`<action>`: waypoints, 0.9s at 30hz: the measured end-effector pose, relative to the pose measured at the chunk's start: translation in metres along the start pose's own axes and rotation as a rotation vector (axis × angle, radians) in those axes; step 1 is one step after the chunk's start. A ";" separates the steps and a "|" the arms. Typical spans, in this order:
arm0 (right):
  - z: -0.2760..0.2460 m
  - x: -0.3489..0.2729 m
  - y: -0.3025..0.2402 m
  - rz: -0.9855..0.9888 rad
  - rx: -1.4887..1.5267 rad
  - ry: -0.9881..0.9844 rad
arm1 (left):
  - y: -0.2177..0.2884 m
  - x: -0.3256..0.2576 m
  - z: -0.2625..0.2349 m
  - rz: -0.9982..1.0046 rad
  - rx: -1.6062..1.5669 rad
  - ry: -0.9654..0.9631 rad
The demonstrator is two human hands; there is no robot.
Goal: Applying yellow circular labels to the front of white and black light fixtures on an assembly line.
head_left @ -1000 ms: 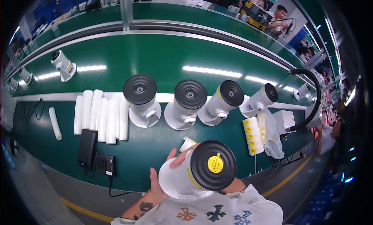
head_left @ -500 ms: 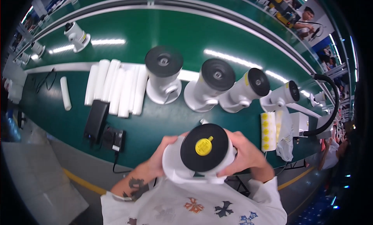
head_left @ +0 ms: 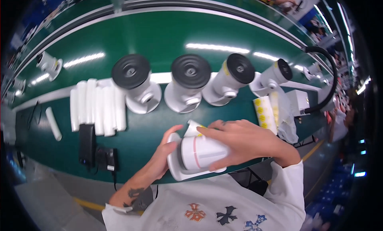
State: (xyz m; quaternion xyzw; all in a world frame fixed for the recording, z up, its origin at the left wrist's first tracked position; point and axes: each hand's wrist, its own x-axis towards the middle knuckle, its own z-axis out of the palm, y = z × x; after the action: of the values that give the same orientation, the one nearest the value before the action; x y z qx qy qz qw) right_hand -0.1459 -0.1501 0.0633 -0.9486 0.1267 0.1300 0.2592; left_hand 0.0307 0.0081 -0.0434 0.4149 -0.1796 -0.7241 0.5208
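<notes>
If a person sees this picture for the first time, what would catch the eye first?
Probably the white camera unit held in both hands low in the middle, the left hand at its round base and the right hand over its body. Behind it, a row of similar white units with black round fronts stands on the green belt, with white foam sleeves to their left.

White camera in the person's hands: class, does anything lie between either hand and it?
Nothing visible does. The left hand cups the base end of the camera and the right hand lies over its body, both touching it directly. A small white piece sits just behind it on the green table, not between.
</notes>
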 end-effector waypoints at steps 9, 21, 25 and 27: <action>-0.100 -0.113 -0.017 -0.178 -0.136 0.683 | 0.003 0.016 0.024 0.593 0.007 -0.099; -0.185 0.098 0.209 0.571 -0.468 0.648 | -0.015 0.056 0.012 0.821 1.216 0.394; -0.158 0.127 0.247 0.670 -0.422 0.496 | -0.035 0.058 -0.008 0.705 1.383 0.175; -0.148 0.127 0.250 0.659 -0.393 0.516 | -0.041 0.060 -0.014 0.701 1.381 0.155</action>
State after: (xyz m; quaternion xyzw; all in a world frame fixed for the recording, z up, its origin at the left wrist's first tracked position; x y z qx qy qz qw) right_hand -0.0778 -0.4575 0.0322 -0.8902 0.4550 -0.0135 -0.0207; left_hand 0.0101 -0.0278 -0.1047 0.6138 -0.6736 -0.2103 0.3539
